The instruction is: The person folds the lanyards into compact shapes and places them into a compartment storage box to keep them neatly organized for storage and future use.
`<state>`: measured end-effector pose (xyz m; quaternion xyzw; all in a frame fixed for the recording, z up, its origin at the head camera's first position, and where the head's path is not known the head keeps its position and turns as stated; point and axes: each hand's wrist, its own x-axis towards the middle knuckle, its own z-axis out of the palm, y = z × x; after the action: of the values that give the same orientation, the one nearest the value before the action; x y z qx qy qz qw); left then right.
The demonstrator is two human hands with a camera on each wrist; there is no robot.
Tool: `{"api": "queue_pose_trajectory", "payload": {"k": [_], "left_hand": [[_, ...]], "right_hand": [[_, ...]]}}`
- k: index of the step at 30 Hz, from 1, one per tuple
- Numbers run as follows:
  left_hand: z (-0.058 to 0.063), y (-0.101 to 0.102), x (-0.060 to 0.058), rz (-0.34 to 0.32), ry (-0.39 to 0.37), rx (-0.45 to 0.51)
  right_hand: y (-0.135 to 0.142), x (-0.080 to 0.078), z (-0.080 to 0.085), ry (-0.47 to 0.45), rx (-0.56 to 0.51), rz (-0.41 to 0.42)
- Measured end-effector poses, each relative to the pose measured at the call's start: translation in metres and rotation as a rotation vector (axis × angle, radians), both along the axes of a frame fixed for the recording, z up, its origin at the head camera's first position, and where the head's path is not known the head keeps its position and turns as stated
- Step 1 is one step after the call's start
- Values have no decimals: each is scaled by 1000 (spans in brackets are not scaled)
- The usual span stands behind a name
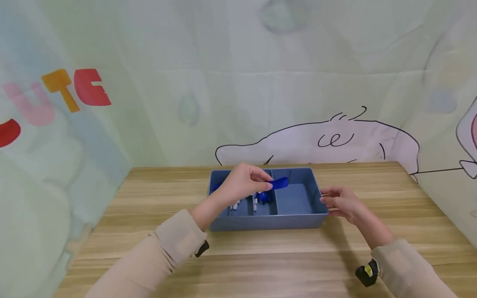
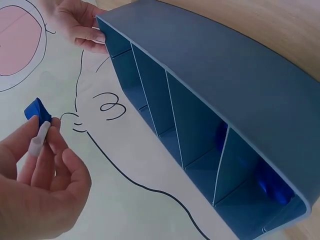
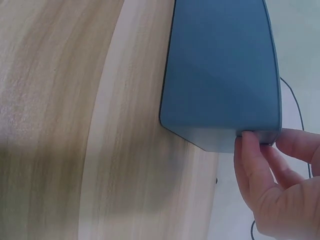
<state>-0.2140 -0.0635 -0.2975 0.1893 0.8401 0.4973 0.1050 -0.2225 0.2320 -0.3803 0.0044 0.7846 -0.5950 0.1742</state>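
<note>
My left hand (image 1: 244,182) is over the middle of a blue-grey divided box (image 1: 266,222). Between thumb and fingers it pinches a flat blue strip (image 1: 280,183) with a white end piece (image 2: 38,142), seen in the left wrist view. The strip's free end points right, above the large right compartment. My right hand (image 1: 343,203) grips the box's right end, thumb at the rim and fingers against the outer wall, as the right wrist view shows. A blue bundle (image 1: 265,198) with white pieces (image 1: 255,204) lies in a middle compartment; my left arm partly hides the compartments further left.
The box stands on a wood-grain table (image 1: 268,265) near its back edge. Behind hangs a pale printed cloth (image 1: 167,82) with cartoon drawings and coloured letters. Thin dividers (image 1: 275,203) split the box into several compartments. More blue material (image 2: 272,182) lies in an end compartment.
</note>
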Motion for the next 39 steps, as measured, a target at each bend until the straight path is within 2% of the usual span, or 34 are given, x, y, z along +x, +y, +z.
{"api": "queue_pose_trajectory", "payload": {"k": [10, 16, 23, 28, 35, 39], "left_hand": [[-4, 15, -17, -24, 8, -53], [-2, 28, -27, -70, 54, -118], [-9, 41, -38, -87, 96, -128], [-13, 50, -49, -74, 122, -192], [-15, 69, -65, -123, 193, -292], [-16, 75, -73, -112, 200, -324]], "right_hand": [[-2, 0, -1, 8, 5, -32], [2, 0, 1, 6, 12, -39], [1, 0, -3, 13, -2, -48], [-2, 0, -5, 16, -2, -46], [-2, 1, -4, 6, 0, -57], [-1, 1, -4, 5, -4, -61]]}}
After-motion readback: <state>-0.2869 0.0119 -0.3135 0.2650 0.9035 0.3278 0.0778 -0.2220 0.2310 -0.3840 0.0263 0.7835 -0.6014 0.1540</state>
